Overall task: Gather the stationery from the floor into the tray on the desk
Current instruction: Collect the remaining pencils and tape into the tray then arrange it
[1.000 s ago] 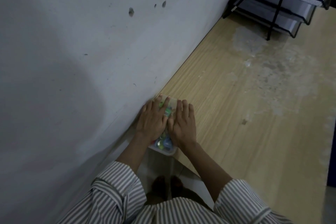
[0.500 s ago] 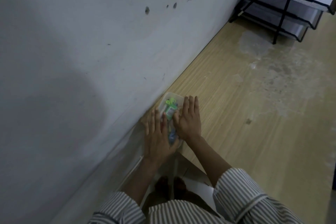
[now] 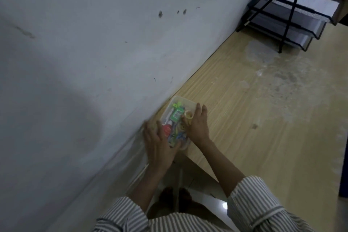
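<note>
A clear plastic tray [image 3: 181, 98] sits on the near corner of the wooden desk [image 3: 244, 137], tight against the wall. It is filled with colourful stationery: a green tag-like piece [image 3: 177, 114], a red round piece [image 3: 166, 130] and several small clips. My left hand [image 3: 160, 145] holds the tray's wall side, with the thumb curled over its near end. My right hand [image 3: 198, 124] lies along the tray's right rim with straight fingers, its thumb touching the contents.
A grey-white wall [image 3: 94, 43] runs along the desk's left edge. A black mesh stack of paper trays [image 3: 293, 17] stands at the far end of the desk. Below the desk's near edge I see the floor [image 3: 207, 184] and my feet [image 3: 175, 196].
Both hands lay flat on top of the tray's contents a second ago. They have slid apart to its two sides, uncovering the stationery. The view has also shifted.
</note>
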